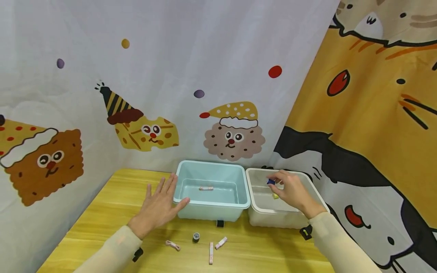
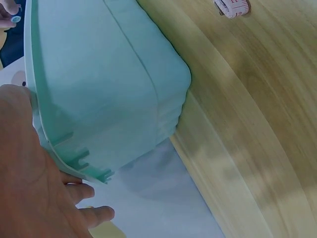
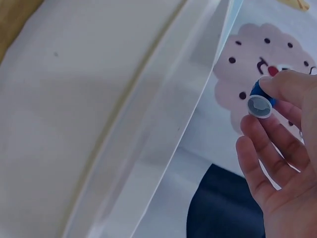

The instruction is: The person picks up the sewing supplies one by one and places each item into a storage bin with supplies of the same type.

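Note:
My right hand (image 1: 293,190) pinches a blue thread spool (image 1: 271,181) between thumb and fingertips above the beige bin (image 1: 254,207). In the right wrist view the spool (image 3: 261,100) shows its pale round end. A yellow thread spool (image 1: 275,196) lies inside that bin. My left hand (image 1: 157,207), fingers straight and spread, is at the left end of the light blue bin (image 1: 211,213); in the left wrist view it lies along the bin's rim (image 2: 45,141). One folded tape measure (image 1: 206,188) lies in the light blue bin.
On the wooden table (image 1: 106,235), in front of the bins, lie three tape measures, one folded (image 1: 172,245), one straight (image 1: 211,253) and one slanted (image 1: 221,242). A dark spool (image 1: 196,237) stands near them; a black spool (image 1: 220,223) sits against the blue bin. A printed curtain (image 1: 164,57) hangs behind.

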Tool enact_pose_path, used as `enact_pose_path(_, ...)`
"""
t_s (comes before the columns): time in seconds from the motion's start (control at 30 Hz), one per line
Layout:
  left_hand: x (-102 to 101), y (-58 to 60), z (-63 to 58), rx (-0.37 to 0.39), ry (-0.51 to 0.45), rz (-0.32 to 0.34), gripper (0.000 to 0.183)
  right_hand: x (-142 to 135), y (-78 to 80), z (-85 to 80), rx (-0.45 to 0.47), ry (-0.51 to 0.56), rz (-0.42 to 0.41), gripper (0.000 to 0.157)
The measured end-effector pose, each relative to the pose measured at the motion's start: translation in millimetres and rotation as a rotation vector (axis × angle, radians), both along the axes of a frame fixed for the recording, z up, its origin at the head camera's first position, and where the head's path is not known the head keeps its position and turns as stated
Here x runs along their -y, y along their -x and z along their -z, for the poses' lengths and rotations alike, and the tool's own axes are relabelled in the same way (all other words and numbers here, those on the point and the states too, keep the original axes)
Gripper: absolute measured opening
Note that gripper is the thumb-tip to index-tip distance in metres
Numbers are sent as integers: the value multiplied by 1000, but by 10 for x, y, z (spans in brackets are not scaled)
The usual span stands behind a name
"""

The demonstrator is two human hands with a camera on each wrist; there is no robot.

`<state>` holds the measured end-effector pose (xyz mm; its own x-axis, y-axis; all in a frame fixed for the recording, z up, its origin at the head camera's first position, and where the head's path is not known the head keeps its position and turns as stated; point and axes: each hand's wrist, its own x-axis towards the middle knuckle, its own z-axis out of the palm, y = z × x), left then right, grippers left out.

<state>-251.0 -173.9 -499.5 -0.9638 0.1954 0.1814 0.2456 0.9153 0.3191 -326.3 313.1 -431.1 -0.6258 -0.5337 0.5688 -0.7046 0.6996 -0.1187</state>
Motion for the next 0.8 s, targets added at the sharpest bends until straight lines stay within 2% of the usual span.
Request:
enact_pose_path(0.43,2,8,1,20,-2,-13,103,-290,349,-70,273,-41,160,23)
enact_pose_path(0.8,1,0,-15,40,6,-11,105,-549,577,15,393,-69,259,20)
